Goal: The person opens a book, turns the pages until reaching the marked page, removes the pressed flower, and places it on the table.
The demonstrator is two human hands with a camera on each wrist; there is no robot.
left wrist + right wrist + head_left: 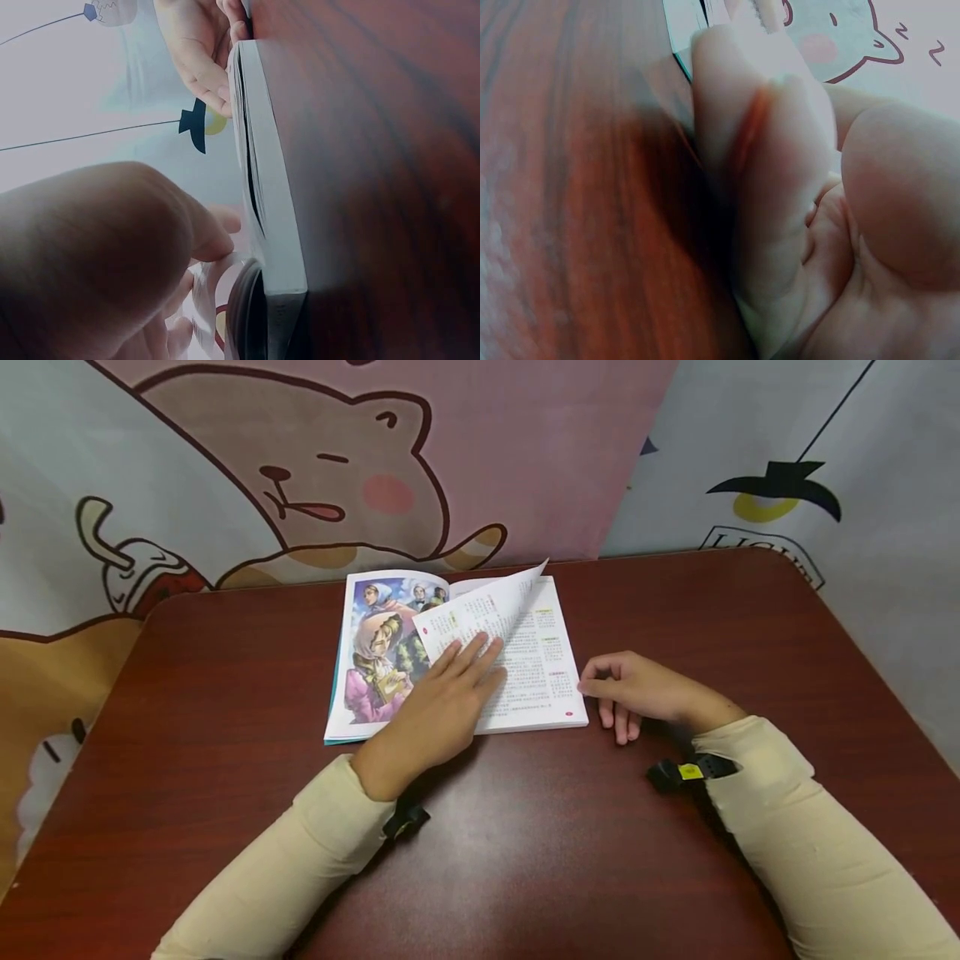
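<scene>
An open book (517, 693) lies on the table, with a colour illustration of figures in headscarves on its left page and printed text on the right. One leaf (480, 610) is lifted and folded over leftward, its top corner standing up. My left hand (442, 710) rests on this leaf with its fingers extended. In the left wrist view the leaf curves beside the thumb (202, 232). Just at the book's right edge is my right hand (637, 689), thumb and index finger bent near the edge, the other fingers hanging loosely. Its fingers look blurred in the right wrist view (772, 150).
The dark red-brown wooden table (525, 852) extends around the book on all sides. Behind it hangs a cloth (555, 460) printed with a cartoon bear. Black wrist devices (690, 772) sit under both pale sleeves (795, 793).
</scene>
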